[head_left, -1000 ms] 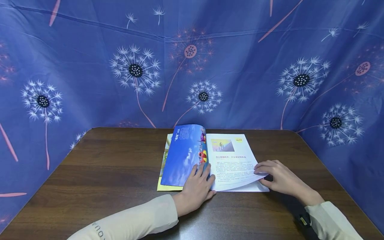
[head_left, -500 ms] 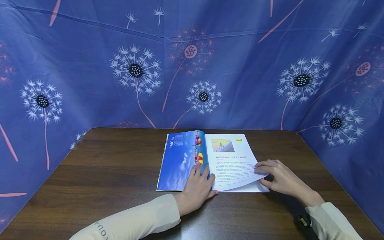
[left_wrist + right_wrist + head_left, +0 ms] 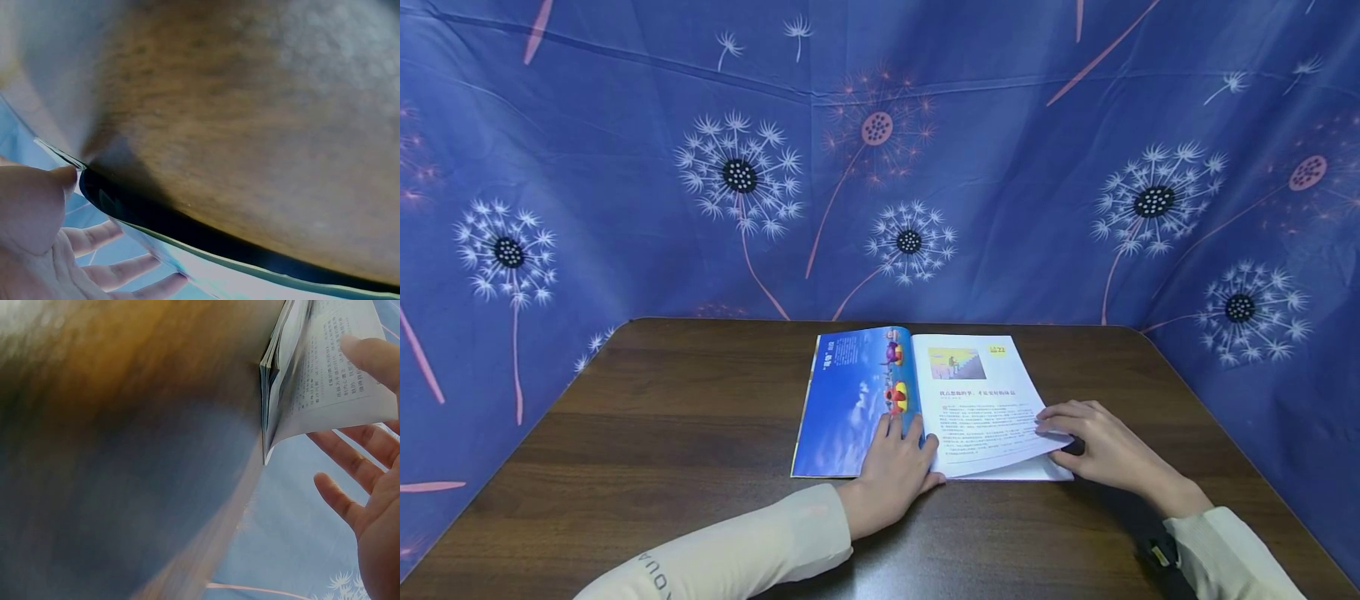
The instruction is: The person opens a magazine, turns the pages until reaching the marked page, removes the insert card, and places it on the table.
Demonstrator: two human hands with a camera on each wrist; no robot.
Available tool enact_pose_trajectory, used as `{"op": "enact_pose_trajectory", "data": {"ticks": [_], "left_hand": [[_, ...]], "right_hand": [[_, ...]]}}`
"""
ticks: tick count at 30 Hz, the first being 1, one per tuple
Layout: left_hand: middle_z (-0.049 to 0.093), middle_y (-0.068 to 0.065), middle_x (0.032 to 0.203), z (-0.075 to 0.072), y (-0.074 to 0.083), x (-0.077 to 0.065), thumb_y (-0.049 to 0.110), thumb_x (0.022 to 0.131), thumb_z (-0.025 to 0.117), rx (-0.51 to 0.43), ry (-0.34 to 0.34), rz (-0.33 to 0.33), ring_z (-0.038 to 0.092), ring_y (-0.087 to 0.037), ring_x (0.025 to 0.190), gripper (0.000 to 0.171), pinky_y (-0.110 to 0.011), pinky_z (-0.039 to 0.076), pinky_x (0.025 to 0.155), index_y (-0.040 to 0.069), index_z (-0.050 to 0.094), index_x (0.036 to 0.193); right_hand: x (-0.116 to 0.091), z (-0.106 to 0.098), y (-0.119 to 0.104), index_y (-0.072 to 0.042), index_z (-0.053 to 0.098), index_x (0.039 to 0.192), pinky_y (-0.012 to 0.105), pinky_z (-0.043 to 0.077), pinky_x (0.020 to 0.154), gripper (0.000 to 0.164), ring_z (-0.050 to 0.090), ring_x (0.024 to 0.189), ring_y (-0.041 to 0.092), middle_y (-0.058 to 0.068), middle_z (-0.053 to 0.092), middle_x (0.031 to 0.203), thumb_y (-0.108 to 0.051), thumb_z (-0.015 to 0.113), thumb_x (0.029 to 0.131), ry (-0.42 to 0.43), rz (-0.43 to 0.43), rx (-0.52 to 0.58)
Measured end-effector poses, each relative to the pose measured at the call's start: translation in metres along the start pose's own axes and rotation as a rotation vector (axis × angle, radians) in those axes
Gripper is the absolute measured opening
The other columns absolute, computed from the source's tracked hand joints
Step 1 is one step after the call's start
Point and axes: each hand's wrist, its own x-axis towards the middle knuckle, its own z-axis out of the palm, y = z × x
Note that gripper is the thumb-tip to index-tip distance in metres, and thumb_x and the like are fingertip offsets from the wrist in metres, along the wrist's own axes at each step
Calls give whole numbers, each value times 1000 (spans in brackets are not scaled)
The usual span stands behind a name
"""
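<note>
An open magazine (image 3: 846, 408) lies on the brown table, its left page a blue sky picture, its right page (image 3: 981, 417) printed text with a small picture on top. My left hand (image 3: 891, 479) rests with extended fingers on the lower part of the left page near the spine; the left wrist view shows its thumb by the magazine's bottom edge (image 3: 181, 250). At the lower right corner, my right hand (image 3: 1101, 446) pinches the lifted page. In the right wrist view the thumb (image 3: 375, 359) is on the page's underside (image 3: 331, 375), and the other fingers lie beyond it.
The wooden table (image 3: 677, 417) extends to both sides of the magazine and in front of it. A blue cloth (image 3: 1000, 167) with dandelion prints hangs behind the table and along its sides.
The blue left page, curled up a second ago over a yellow-edged page, now lies flat on the left side. The left hand has shifted very slightly; the right hand keeps its pinch on the page corner.
</note>
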Motion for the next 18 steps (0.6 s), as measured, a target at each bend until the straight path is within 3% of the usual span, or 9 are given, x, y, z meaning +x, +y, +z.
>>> {"op": "enact_pose_trajectory", "data": {"ticks": [8, 18], "left_hand": [[54, -9, 121, -1, 0, 0, 61, 87, 37, -17, -19, 1, 53, -31, 107, 51, -43, 34, 94, 21, 55, 113], [54, -9, 123, -1, 0, 0, 59, 88, 40, -26, -24, -1, 53, -30, 109, 49, -44, 36, 95, 21, 56, 115]], "right_hand": [[-1, 2, 2, -16, 72, 89, 43, 40, 81, 34, 61, 93, 20, 0, 67, 99, -20, 82, 57, 25, -34, -26], [-3, 4, 2, -18, 72, 89, 42, 40, 80, 42, 61, 93, 19, -2, 67, 99, -47, 79, 60, 33, -24, -9]]}}
